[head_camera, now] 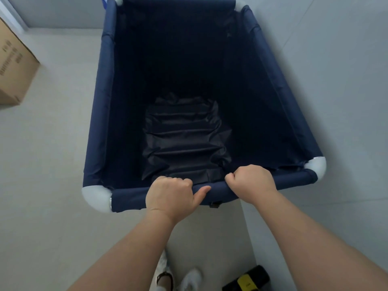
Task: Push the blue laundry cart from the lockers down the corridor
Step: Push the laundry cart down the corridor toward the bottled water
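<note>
Navy-blue fabric laundry cart on a tube frame with white corner joints (100,114): empty, soft-sided, likely light and easy to roll. Left hand (168,196) and right hand (249,183) both closed around its near padded rail, the firmest hold. Long axis runs straight ahead from the hands; brown cardboard box (14,66) far left

Cardboard box (14,66) print blurred; nothing legible.

Both hands (left hand (170,194), right hand (251,182)) grip the blue laundry cart (100,106) rim.
</note>
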A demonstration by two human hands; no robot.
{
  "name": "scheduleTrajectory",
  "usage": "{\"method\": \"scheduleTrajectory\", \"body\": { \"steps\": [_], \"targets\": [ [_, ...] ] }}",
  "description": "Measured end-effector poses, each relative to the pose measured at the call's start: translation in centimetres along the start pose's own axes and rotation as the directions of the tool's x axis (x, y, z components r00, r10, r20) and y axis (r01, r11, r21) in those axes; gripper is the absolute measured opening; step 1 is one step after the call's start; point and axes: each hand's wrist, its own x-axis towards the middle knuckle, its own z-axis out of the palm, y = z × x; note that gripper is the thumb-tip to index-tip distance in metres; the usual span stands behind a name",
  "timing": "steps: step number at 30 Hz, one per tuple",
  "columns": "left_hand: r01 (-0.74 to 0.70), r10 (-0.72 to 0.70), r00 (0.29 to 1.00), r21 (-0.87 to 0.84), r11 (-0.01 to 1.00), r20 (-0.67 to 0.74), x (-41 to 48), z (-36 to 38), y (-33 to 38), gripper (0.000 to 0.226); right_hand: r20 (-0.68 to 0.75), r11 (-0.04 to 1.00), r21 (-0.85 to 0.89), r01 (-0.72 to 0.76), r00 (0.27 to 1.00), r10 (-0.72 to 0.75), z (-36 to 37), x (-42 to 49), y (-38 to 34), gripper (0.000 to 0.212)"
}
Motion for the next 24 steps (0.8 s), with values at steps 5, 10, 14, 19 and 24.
{"method": "scheduleTrajectory", "body": {
  "steps": [5, 10, 14, 19, 24],
  "targets": [
    [-0.011, 0.011, 1.000, -0.011, 1.000, 0.009, 2.2, 0.3, -1.0, 0.065, -0.021, 1.000, 0.020, -0.019, 1.000, 0.019, -0.8, 2.2, 0.0, 0.036],
    [-0.019, 0.019, 1.000, -0.004, 1.000, 0.013, 4.4, 0.3, -2.4, 0.065, -0.052, 0.996, 0.080, -0.040, 0.998, 0.045, -1.5, 4.4, -0.4, 0.036],
    [-0.021, 0.021, 1.000, -0.002, 1.000, 0.021, 5.3, 0.3, -2.5, 0.065, -0.060, 0.994, 0.101, -0.038, 0.997, 0.044, -1.8, 5.2, -0.1, 0.037],
    [-0.025, 0.025, 1.000, 0.008, 1.000, 0.016, 6.2, 0.3, -3.1, 0.064, -0.062, 0.991, 0.128, -0.035, 0.997, 0.043, -2.4, 6.2, -0.3, 0.038],
    [-0.011, 0.010, 0.999, 0.043, 0.999, 0.033, 7.5, 0.1, -3.4, 0.063, -0.098, 0.994, 0.109, 0.031, 0.995, -0.020, -2.4, 7.3, 0.0, 0.040]
  ]
}}
